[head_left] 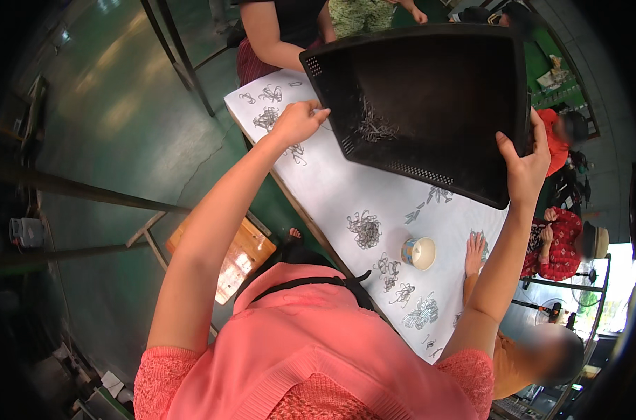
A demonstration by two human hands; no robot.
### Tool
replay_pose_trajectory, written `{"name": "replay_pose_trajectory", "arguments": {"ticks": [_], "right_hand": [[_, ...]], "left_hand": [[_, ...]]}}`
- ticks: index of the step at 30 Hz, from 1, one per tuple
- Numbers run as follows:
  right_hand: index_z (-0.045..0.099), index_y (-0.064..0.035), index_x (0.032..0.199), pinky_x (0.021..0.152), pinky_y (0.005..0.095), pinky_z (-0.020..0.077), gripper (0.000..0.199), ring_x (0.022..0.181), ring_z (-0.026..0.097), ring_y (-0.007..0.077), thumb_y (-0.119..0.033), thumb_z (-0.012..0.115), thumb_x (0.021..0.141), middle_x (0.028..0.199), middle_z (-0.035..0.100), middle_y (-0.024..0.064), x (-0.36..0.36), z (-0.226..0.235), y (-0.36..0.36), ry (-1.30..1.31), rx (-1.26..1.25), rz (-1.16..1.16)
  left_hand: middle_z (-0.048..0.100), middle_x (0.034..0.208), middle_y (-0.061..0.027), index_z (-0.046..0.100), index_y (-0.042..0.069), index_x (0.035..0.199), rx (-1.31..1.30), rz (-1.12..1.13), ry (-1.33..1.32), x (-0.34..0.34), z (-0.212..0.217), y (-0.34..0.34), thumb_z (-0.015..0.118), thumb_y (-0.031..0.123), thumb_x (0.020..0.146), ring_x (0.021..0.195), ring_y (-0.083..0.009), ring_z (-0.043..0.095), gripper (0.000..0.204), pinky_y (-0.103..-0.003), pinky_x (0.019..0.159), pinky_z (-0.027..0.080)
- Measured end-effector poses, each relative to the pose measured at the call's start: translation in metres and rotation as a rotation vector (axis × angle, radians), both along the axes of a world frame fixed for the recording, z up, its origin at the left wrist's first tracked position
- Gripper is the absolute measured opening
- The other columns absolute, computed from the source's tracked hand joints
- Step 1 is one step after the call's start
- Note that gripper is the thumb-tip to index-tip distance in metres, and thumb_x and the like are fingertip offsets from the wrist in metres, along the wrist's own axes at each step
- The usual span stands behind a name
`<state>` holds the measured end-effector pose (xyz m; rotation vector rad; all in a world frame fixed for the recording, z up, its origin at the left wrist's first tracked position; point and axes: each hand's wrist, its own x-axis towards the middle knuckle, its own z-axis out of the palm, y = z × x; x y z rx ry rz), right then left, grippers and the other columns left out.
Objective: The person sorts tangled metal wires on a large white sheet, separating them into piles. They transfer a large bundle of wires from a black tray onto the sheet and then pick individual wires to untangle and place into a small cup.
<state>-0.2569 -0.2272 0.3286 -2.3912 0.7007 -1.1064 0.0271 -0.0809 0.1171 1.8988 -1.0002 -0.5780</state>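
Both arms extend forward over the table (346,189). The right hand (524,164) is raised, fingers and thumb clamped on the lower right rim of the black crate (430,98), which is tilted with its open side toward the camera, above the table. The left hand (298,120) is at the crate's left corner; its fingers are curled, but whether they grip the rim cannot be told. A clump of metal clips (375,127) lies inside the crate. Clip piles (364,229) and a cup (419,252) rest on the table. Another person's hand (475,252) lies flat near the cup.
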Motion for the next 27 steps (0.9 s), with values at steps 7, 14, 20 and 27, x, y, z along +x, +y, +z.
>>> {"name": "replay_pose_trajectory", "arguments": {"ticks": [7,14,20,27], "right_hand": [[0.054,-0.0011,0.117,0.076,0.029,0.0448,0.053,0.08,0.055,0.0207,-0.001,0.067,0.065,0.091,0.055,0.0092,-0.01,-0.002,-0.005,-0.023,-0.443,-0.045],[0.056,0.0004,0.116,0.058,0.0316,0.0455,0.062,0.064,0.055,0.026,0.0,0.07,0.055,0.079,0.057,0.0104,-0.021,-0.008,0.015,0.022,-0.832,0.051],[0.054,0.0038,0.114,0.065,0.0346,0.0483,0.056,0.069,0.059,0.0285,0.0,0.07,0.06,0.096,0.064,0.016,-0.026,-0.015,0.005,0.121,-0.919,0.077],[0.057,0.0027,0.113,0.059,0.0318,0.0468,0.065,0.067,0.057,0.0266,0.003,0.069,0.05,0.085,0.061,0.0126,-0.023,-0.009,-0.027,-0.005,-0.97,0.032]], "left_hand": [[0.066,0.092,-0.023,0.065,-0.003,0.1,-0.019,0.007,-0.001,-0.003,0.008,-0.072,0.056,0.026,0.085,0.092,-0.0342,0.064,0.034,-0.039,0.082,0.047],[0.065,0.103,-0.0215,0.065,0.003,0.106,-0.193,-0.06,-0.009,-0.01,-0.02,-0.124,0.054,0.02,0.079,0.103,-0.034,0.06,0.034,-0.038,0.086,0.047],[0.062,0.111,-0.0212,0.062,0.005,0.113,-0.334,-0.201,-0.542,0.015,-0.071,-0.203,0.055,0.022,0.078,0.108,-0.035,0.057,0.039,-0.04,0.089,0.046],[0.064,0.104,-0.022,0.062,0.006,0.114,-0.27,-0.161,-0.3,0.019,-0.045,-0.206,0.053,0.021,0.077,0.099,-0.0337,0.061,0.04,-0.04,0.084,0.048]]}}
